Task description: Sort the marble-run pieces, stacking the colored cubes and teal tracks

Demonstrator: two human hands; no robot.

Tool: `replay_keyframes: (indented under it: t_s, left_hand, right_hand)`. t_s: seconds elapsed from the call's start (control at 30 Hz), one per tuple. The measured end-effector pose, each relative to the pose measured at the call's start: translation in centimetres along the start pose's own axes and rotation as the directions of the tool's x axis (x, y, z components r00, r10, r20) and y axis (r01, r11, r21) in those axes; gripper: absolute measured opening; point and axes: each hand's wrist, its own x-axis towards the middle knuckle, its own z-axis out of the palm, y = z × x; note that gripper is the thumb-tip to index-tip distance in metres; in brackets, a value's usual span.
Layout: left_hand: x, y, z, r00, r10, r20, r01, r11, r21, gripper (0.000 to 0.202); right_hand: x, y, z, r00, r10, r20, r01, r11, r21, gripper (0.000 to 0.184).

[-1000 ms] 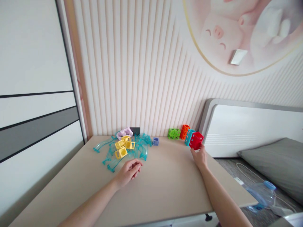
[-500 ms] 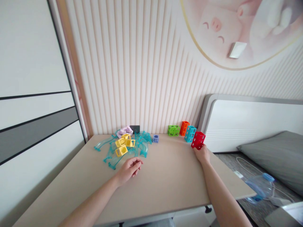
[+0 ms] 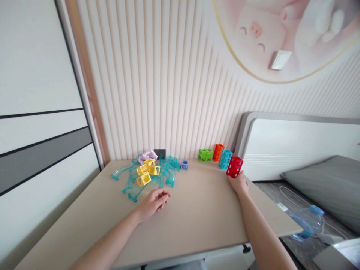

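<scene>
At the table's right side, my right hand [image 3: 239, 183] is closed around the lower part of a red openwork building block [image 3: 234, 166], which stands upright. Some of its fingers are hidden by the block and the hand. Just behind the red block stand a blue block [image 3: 225, 159] and an orange block [image 3: 218, 152], with a green block [image 3: 205, 155] lying to their left. My left hand [image 3: 155, 201] rests on the table, fingers curled in and nothing visible in them. Yellow cube blocks [image 3: 144, 179] and clear teal track pieces [image 3: 137, 192] lie just beyond it.
A small purple cube [image 3: 184, 165], a crumpled lilac cloth or bag [image 3: 147, 156] and a black box [image 3: 159, 153] are near the wall. Off the table [image 3: 194, 221] to the right are a plastic bottle [image 3: 309, 221], a grey pillow [image 3: 323, 187] and a white headboard [image 3: 295, 146].
My right hand has shifted its fingers slightly at the red block, which stays in place. My left hand remains at rest. The view has drifted very slightly.
</scene>
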Motion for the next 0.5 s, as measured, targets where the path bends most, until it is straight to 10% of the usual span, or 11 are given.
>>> replay_keyframes:
  t_s: [0.27,0.5]
  left_hand:
    - [0.0,0.0,0.0,0.999,-0.026,0.038,0.025,0.999,0.032,0.039]
    - [0.0,0.3,0.1,0.997,-0.058,0.053,0.057,0.998,0.015,0.037]
  right_hand:
    - [-1.8,-1.9,-1.1,0.982,0.038,-0.187,-0.022,0.996,0.086,0.088]
    - [-4.7,-5.2,-1.7,0.809,-0.353,-0.470,0.485,0.853,0.194,0.050]
